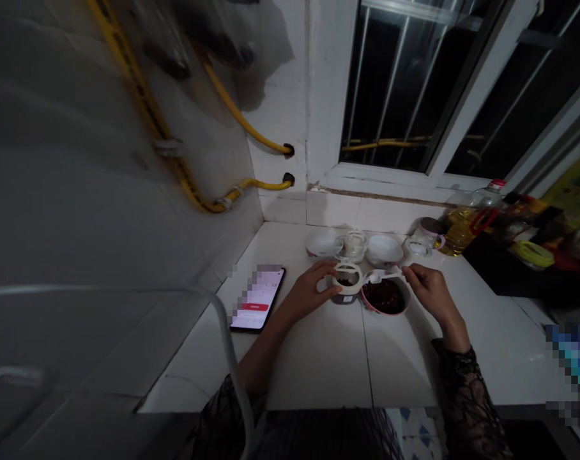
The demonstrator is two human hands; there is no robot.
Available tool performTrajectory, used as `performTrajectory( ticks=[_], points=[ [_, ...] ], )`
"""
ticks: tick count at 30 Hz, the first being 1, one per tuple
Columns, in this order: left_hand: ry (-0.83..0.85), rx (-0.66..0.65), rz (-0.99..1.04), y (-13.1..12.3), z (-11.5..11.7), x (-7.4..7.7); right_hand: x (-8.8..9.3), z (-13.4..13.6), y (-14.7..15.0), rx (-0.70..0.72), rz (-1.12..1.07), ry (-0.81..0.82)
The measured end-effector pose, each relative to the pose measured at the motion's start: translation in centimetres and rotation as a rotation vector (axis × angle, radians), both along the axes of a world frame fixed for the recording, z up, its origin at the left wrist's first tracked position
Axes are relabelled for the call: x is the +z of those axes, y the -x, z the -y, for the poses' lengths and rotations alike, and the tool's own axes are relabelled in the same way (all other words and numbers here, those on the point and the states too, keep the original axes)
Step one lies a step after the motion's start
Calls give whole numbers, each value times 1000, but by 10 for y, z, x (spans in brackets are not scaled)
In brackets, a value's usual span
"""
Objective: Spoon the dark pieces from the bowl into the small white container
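My left hand is wrapped round a small dark jar with a white rim that stands on the white tiled counter. Right beside the jar sits a pink-rimmed bowl of dark, reddish pieces. My right hand pinches the handle of a white spoon that reaches across the bowl toward the jar's mouth. Both hands are closed on what they hold.
A lit phone lies left of the jar. Behind stand two white bowls, a small glass jar, a lidded cup and an oil bottle. Yellow hoses run along the left wall. A barred window is behind.
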State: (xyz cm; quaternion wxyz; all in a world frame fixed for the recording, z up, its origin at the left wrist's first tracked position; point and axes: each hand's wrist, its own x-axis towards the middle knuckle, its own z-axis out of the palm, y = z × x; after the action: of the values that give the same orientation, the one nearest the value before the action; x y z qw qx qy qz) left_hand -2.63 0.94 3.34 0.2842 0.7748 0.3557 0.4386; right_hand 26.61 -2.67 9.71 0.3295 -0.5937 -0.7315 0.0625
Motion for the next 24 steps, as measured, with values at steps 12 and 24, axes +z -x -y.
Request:
performTrajectory(
  ticks=[12,24],
  points=[
    [-14,11,3,0,0,-2,-8,1,-17,168,-78,357],
    [-25,14,2,0,-2,-5,-5,1,-21,56,-177,307]
  ],
)
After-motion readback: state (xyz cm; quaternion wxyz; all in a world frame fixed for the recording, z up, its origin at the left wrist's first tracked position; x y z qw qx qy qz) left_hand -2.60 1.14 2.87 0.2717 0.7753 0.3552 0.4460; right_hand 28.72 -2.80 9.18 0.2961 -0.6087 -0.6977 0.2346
